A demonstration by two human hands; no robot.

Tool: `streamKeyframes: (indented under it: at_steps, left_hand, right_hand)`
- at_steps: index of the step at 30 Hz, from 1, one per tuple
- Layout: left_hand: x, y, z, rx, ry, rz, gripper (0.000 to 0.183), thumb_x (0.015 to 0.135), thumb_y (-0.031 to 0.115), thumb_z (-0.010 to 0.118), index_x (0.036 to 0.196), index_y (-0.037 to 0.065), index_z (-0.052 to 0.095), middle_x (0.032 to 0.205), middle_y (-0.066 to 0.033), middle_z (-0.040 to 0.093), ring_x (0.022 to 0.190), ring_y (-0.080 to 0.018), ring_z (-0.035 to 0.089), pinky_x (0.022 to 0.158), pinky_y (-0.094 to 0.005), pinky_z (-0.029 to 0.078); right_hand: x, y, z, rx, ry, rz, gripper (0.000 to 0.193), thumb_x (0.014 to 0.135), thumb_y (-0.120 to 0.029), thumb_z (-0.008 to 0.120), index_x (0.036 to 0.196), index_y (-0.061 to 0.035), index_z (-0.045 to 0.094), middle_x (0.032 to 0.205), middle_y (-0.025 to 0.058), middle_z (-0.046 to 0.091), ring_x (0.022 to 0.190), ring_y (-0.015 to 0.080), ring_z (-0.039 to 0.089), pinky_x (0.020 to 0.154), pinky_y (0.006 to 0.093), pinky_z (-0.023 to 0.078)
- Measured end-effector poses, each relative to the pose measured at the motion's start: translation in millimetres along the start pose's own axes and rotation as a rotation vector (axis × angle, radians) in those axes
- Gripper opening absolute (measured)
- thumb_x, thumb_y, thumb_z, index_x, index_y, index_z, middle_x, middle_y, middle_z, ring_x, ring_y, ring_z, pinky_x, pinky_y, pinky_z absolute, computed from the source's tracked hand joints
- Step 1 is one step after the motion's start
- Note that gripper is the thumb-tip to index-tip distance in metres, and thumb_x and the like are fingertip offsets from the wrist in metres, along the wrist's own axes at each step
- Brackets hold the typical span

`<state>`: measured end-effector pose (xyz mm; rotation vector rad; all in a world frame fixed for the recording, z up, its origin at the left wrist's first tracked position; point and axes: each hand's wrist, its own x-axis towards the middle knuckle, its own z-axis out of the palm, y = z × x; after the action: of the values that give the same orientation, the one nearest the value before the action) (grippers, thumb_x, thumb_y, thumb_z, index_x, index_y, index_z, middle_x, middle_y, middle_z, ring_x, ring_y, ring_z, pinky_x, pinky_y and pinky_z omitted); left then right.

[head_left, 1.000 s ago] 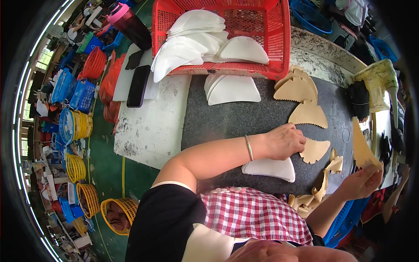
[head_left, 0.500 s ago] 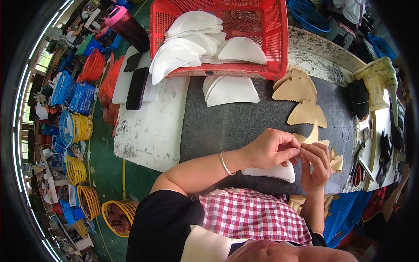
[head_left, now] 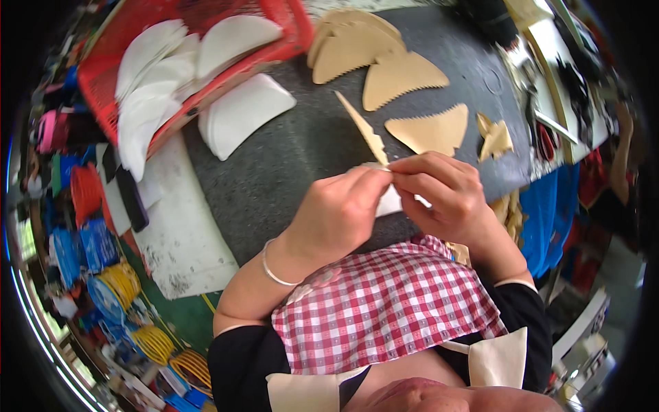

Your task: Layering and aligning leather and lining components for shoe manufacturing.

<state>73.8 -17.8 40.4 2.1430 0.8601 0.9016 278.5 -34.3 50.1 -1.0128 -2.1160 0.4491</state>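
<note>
My left hand (head_left: 340, 213) and my right hand (head_left: 443, 189) meet above the dark mat, fingertips pinched together. Between them they grip the lower end of a thin tan piece with a notched edge (head_left: 362, 130), seen nearly edge-on and pointing away from me. Its material cannot be told for sure. Below my fingers lies a white curved piece (head_left: 389, 202), partly covered by the hands. Just beyond my right hand rests a tan piece with a toothed edge (head_left: 432, 129). Farther off is another tan toothed piece (head_left: 398, 81), beside a fanned stack of tan pieces (head_left: 350, 51).
A red basket (head_left: 294, 27) holding white curved pieces (head_left: 154, 72) stands far left, with a white stack (head_left: 244, 113) before it. A phone (head_left: 130, 196) lies on the white board (head_left: 185, 240). Tan folded scraps (head_left: 495, 137) and scissors (head_left: 546, 137) are at right.
The view has turned and shifted, so the basket and stacks appear farther left. Both hands stay pinched together at the tan piece, which now shows nearly edge-on.
</note>
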Motion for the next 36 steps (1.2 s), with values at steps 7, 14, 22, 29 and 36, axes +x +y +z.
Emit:
streamKeyframes:
  at_steps: [7, 14, 22, 29, 36]
  left_hand:
    - [3.9, -7.2, -3.6, -0.03, -0.058, -0.027, 0.04, 0.072, 0.01, 0.092, 0.1, 0.006, 0.063, 0.095, -0.0071, 0.065, 0.075, -0.0176, 0.065, 0.058, -0.0274, 0.055]
    - [-0.8, -15.6, -2.1, -0.364, -0.16, -0.174, 0.038, 0.07, 0.012, 0.092, 0.09, 0.004, 0.061, 0.09, -0.0081, 0.065, 0.082, -0.0206, 0.07, 0.065, -0.0322, 0.061]
    - [-4.1, -15.1, -5.3, -0.459, -0.132, -0.236, 0.018, 0.084, 0.001, 0.083, 0.094, -0.001, 0.067, 0.109, -0.0121, 0.071, 0.089, -0.0125, 0.072, 0.072, -0.026, 0.062]
    - [-10.0, -12.9, 6.9, -0.514, 0.023, -0.315, 0.015, 0.088, 0.008, 0.081, 0.091, 0.0, 0.068, 0.106, -0.0131, 0.074, 0.082, -0.0166, 0.076, 0.07, -0.0272, 0.062]
    - [-14.9, -20.1, 0.3, -0.624, 0.04, -0.29, 0.007, 0.09, -0.004, 0.066, 0.086, -0.001, 0.06, 0.107, -0.0148, 0.07, 0.086, -0.0156, 0.075, 0.073, -0.0272, 0.062]
  right_hand:
    - [-12.1, 5.1, 4.0, 0.354, 0.076, 0.282, 0.011, 0.078, 0.004, 0.07, 0.089, 0.0024, 0.071, 0.097, 0.013, 0.075, 0.082, 0.026, 0.075, 0.072, 0.0314, 0.061]
    - [-14.8, 11.2, 0.3, 0.659, -0.107, 0.264, 0.006, 0.083, -0.001, 0.071, 0.088, -0.0016, 0.074, 0.099, 0.008, 0.07, 0.092, 0.0183, 0.067, 0.079, 0.0319, 0.053]
    - [-20.5, 14.8, 11.9, 0.684, 0.024, 0.292, 0.012, 0.08, 0.003, 0.074, 0.09, -0.0021, 0.074, 0.098, 0.0063, 0.068, 0.093, 0.0199, 0.066, 0.08, 0.0334, 0.054]
    - [-20.0, 9.0, 20.1, 0.304, 0.134, 0.125, 0.023, 0.075, 0.01, 0.075, 0.094, -0.0021, 0.074, 0.098, 0.0088, 0.066, 0.089, 0.0224, 0.068, 0.069, 0.032, 0.057]
    - [-31.1, 11.1, 20.9, 0.794, 0.194, 0.421, 0.009, 0.09, 0.005, 0.065, 0.098, 0.0004, 0.064, 0.108, 0.0109, 0.067, 0.101, 0.0158, 0.066, 0.087, 0.0316, 0.054]
